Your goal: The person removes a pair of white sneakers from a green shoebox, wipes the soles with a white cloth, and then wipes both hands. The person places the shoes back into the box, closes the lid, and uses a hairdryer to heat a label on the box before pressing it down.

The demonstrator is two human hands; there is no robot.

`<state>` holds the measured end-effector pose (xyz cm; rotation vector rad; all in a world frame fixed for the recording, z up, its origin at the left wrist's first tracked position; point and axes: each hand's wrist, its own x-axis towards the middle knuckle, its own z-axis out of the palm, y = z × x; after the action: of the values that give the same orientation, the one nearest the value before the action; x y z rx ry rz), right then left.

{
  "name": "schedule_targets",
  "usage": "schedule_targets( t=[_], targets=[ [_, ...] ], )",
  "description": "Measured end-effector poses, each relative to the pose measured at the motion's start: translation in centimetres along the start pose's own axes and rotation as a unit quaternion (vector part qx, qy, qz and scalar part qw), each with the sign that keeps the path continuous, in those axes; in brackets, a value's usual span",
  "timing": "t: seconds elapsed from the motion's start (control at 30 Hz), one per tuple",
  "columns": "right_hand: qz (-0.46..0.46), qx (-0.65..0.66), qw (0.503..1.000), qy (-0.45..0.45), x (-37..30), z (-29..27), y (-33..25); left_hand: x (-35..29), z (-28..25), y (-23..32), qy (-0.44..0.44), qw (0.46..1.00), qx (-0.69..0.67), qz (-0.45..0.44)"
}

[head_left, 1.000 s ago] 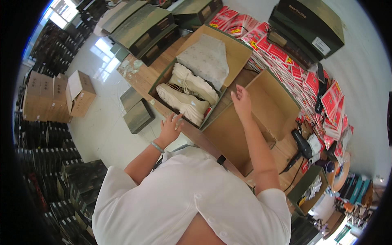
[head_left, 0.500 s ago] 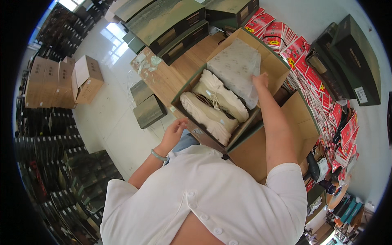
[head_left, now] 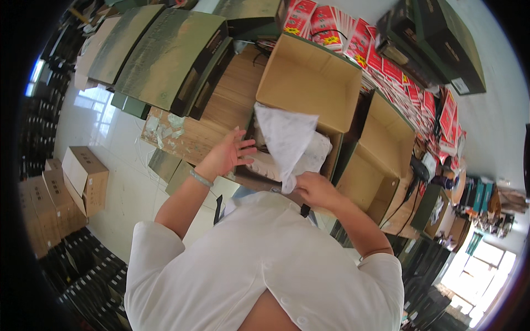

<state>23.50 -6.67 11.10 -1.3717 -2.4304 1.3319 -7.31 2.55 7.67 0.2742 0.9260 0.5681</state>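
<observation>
An open shoebox (head_left: 338, 144) with a brown inside sits on the table in front of me, its lid raised at the back. Pale sneakers (head_left: 264, 165) lie in it, mostly covered by white patterned tissue paper (head_left: 288, 132). My right hand (head_left: 316, 189) pinches a corner of this paper at the box's near side. Over the box's left edge, my left hand (head_left: 227, 154) is open, fingers spread beside the paper and the near shoe. Whether it touches either I cannot tell.
A second open box (head_left: 369, 157) stands to the right. Green shoeboxes (head_left: 168, 58) are stacked at the back left of the wooden table (head_left: 221, 105). Red printed packets (head_left: 359, 44) pile along the wall. Cardboard cartons (head_left: 83, 179) stand on the floor at left.
My right hand has drawn the tissue paper from the lid side toward me over the shoes. My left hand has come up to the box, fingers spread. The view has shifted.
</observation>
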Motion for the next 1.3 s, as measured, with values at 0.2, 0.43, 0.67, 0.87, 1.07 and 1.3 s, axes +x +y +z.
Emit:
schedule_targets(
  t=[0.2, 0.43, 0.67, 0.87, 1.07, 1.3],
  targets=[
    [0.05, -0.102, 0.981, 0.157, -3.6, 4.4, -1.7, 2.0, 1.4, -1.0, 0.066, 0.989, 0.127, 0.043],
    [0.06, -0.151, 0.936, 0.312, -8.1, 2.0, -0.2, 0.4, -0.2, -5.2, 0.161, 0.873, 0.392, 0.241],
    [0.078, -0.256, 0.939, 0.217, -7.9, 7.3, 6.0, 0.4, -1.2, -9.2, 0.213, 0.737, 0.584, 0.267],
    [0.057, -0.172, 0.966, 0.182, -7.9, 6.1, 5.1, -0.6, -0.8, -10.0, 0.209, 0.677, 0.633, 0.312],
    [0.083, -0.203, 0.966, 0.136, -9.0, 4.5, 3.5, -2.6, 1.3, -11.0, 0.27, 0.54, 0.704, 0.375],
    [0.097, -0.084, 0.984, 0.127, -5.4, 7.0, -0.6, -3.5, 0.4, -9.9, -0.043, 0.474, 0.793, 0.381]
  ],
)
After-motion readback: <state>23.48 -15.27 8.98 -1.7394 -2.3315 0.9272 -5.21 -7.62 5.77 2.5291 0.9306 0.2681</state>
